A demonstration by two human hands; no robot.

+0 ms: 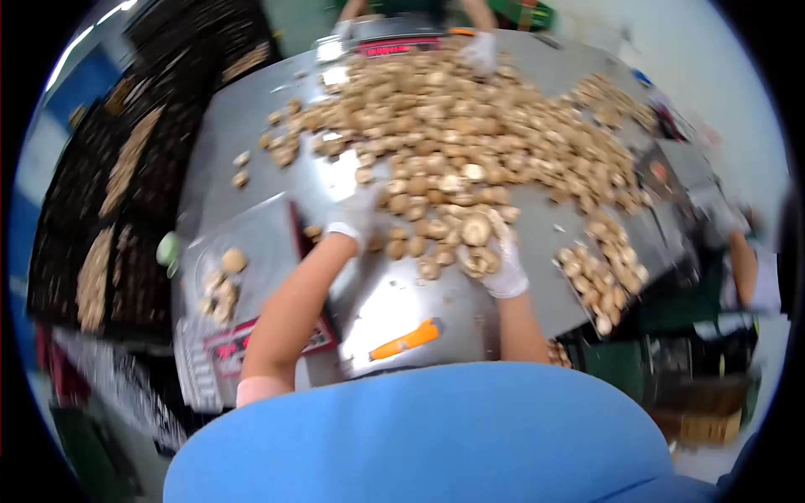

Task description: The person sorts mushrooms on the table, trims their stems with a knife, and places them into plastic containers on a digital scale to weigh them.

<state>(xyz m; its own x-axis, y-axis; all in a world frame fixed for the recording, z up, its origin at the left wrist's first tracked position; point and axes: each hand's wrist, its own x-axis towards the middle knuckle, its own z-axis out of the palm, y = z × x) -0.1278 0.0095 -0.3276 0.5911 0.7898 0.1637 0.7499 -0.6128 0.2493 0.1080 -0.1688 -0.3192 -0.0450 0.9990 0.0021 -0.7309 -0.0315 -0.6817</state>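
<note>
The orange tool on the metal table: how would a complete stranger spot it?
Start with the metal table and find its edge by the wearer's blue clothing. Near that edge, closer than the mushrooms, lies the slim orange tool, slanting up to the right. Its bright orange sets it apart from grey metal and tan mushrooms.

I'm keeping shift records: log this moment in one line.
left hand: blurred, at mushroom pile edge | right hand: at mushrooms, grip unclear | orange tool: lying on table
</note>
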